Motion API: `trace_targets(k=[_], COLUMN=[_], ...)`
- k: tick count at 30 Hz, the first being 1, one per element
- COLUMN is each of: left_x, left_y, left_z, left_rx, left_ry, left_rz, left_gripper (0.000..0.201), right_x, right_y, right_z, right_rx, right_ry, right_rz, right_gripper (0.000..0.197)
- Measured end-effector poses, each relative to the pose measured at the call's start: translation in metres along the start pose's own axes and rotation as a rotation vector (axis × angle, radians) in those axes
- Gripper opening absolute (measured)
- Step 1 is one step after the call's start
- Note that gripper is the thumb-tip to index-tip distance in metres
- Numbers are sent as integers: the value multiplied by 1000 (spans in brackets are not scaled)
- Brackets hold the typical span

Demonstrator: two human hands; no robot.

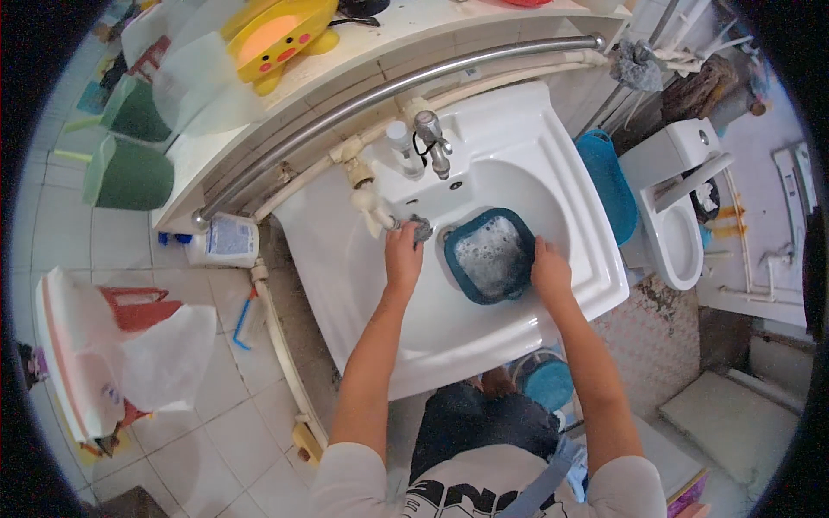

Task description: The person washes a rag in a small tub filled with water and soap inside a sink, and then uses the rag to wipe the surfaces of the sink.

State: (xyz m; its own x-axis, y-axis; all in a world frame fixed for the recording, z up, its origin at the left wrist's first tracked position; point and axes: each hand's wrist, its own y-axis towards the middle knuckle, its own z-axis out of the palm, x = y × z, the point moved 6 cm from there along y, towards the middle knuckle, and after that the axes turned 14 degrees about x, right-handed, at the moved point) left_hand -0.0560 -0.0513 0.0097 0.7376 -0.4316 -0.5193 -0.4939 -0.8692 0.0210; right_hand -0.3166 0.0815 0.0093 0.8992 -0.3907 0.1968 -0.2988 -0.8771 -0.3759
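A white washbasin [406,350] spreads out in front of me. In its bowl sits a dark teal plastic tub [466,278], filled with foamy, soapy water. My right hand [550,269] is closed on the tub's right rim, fingers partly hidden behind it. To the left, my left hand [403,253] pinches a crumpled grey scouring pad [421,230], just under the white plastic tap [371,210]. A chrome faucet [433,142] rises from the back of the washbasin, and a white bottle [401,148] stands beside it.
A metal rail [406,85] runs behind the washbasin, below a shelf with a yellow duck-shaped thing [276,39]. On the left is a white container [224,240]. A blue basin [607,186] and a white toilet [673,233] stand at the right.
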Motion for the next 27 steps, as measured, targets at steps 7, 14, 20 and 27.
trace_targets(k=[7, 14, 20, 27], left_x=[8, 5, 44, -3], left_y=[51, 55, 13, 53], left_z=[76, 94, 81, 106], left_rx=[402, 394, 320, 352], left_ry=[340, 217, 324, 291], left_rz=[417, 432, 446, 414], left_gripper=[24, 35, 43, 47], right_x=[7, 5, 5, 9], right_y=[-18, -23, -24, -33], right_z=[1, -2, -6, -19], right_rx=[-102, -122, -99, -222], right_ry=[14, 32, -28, -5], right_rz=[-91, -122, -78, -75], right_gripper=[59, 66, 65, 62])
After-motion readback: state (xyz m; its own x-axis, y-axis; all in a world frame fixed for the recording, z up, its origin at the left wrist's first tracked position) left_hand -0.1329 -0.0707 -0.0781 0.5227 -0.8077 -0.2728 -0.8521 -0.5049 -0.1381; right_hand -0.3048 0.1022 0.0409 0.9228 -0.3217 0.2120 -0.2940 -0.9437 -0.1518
